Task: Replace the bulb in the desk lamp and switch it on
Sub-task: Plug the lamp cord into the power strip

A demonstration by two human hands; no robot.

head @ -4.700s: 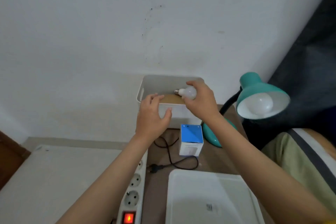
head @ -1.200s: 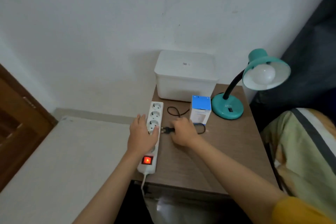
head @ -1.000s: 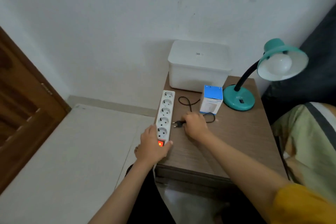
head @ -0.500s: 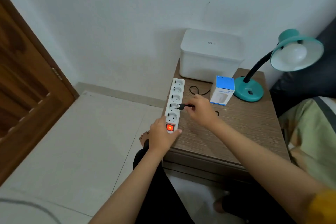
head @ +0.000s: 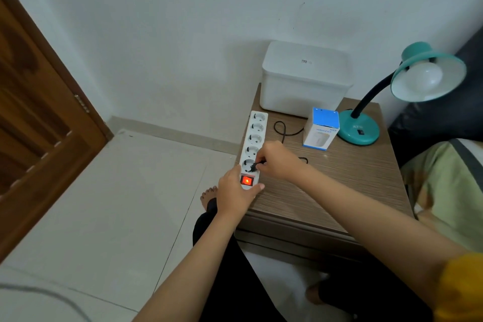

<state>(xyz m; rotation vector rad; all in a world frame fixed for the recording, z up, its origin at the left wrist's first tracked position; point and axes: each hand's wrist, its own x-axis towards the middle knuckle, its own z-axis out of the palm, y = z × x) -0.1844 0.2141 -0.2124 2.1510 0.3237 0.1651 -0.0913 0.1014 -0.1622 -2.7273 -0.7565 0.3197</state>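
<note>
A teal desk lamp (head: 358, 130) stands at the back right of the wooden bedside table (head: 339, 185), with a white bulb (head: 427, 76) unlit in its shade. Its black cord (head: 283, 129) runs to a black plug (head: 254, 165) that my right hand (head: 278, 162) pinches at the nearest socket of the white power strip (head: 254, 144). My left hand (head: 235, 192) grips the strip's near end around the glowing red switch (head: 246, 180). A blue and white bulb box (head: 322, 128) stands beside the lamp base.
A closed white plastic bin (head: 304, 78) sits at the table's back against the wall. A brown wooden door (head: 34, 117) is at the left, a pale tiled floor (head: 104, 204) below. Bedding (head: 449, 185) lies at the right.
My right hand has carried the plug from the second-nearest socket down to the nearest one. My left hand keeps hold of the strip's end. The view has shifted slightly.
</note>
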